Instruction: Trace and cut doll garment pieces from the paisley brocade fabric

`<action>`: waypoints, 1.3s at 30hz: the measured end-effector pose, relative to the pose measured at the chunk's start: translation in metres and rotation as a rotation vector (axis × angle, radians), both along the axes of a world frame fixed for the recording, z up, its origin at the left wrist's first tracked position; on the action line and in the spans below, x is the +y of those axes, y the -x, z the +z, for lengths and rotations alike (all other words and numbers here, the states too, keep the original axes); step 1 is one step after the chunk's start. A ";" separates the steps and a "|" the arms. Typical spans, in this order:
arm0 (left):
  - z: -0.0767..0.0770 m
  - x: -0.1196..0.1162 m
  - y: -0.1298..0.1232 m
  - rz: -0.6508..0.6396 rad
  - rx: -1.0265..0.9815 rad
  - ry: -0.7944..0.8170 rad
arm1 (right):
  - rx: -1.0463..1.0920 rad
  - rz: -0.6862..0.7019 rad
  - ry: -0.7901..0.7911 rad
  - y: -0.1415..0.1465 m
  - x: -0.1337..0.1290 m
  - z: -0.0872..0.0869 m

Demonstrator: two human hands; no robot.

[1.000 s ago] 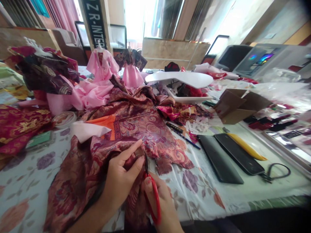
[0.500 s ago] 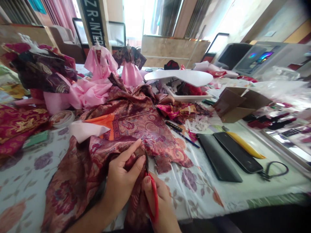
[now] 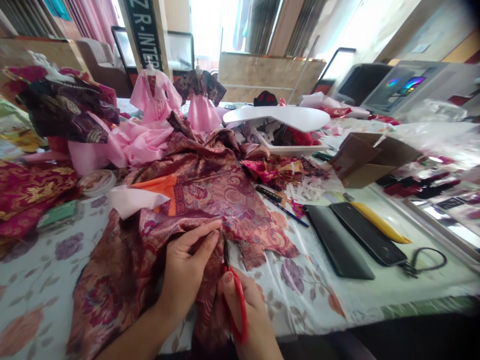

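My left hand [image 3: 183,272] grips a fold of red-brown paisley satin fabric [image 3: 210,200], which spreads in a large crumpled piece across the table. My right hand [image 3: 243,312] is shut on a pair of scissors [image 3: 236,300] with red handles. Their thin dark blades [image 3: 225,252] point up into the cloth next to my left fingertips. The lower edge of the fabric is ragged, and a pale pink piece and an orange piece lie on it. The part of the scissors inside my right hand is hidden.
Pink doll dresses on stands [image 3: 155,97] and brocade garments stand at the back left. To the right lie a white tray [image 3: 288,150], fabric scraps, a pen, dark phones [image 3: 367,233], a yellow tool [image 3: 380,223] and folded cardboard [image 3: 369,160] on a floral plastic tablecloth [image 3: 300,295].
My left hand has shifted slightly back from the blades, leaving more of them showing. The whole view has tilted a little as my head moved.
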State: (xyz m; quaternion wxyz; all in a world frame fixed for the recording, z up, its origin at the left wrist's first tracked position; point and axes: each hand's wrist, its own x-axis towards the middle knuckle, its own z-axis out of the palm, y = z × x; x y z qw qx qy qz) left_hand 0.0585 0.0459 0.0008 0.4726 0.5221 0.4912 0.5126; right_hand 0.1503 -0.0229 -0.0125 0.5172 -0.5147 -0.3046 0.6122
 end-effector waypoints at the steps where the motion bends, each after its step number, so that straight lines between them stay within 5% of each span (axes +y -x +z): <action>1: 0.000 0.000 0.000 -0.024 -0.007 0.008 | 0.006 0.007 0.007 0.001 0.000 -0.001; 15: 0.002 -0.001 0.000 -0.061 0.177 -0.050 | 0.123 -0.043 0.057 0.008 -0.003 0.001; 39: 0.000 -0.003 0.002 -0.036 0.179 -0.046 | 0.178 -0.059 0.057 0.017 -0.002 -0.006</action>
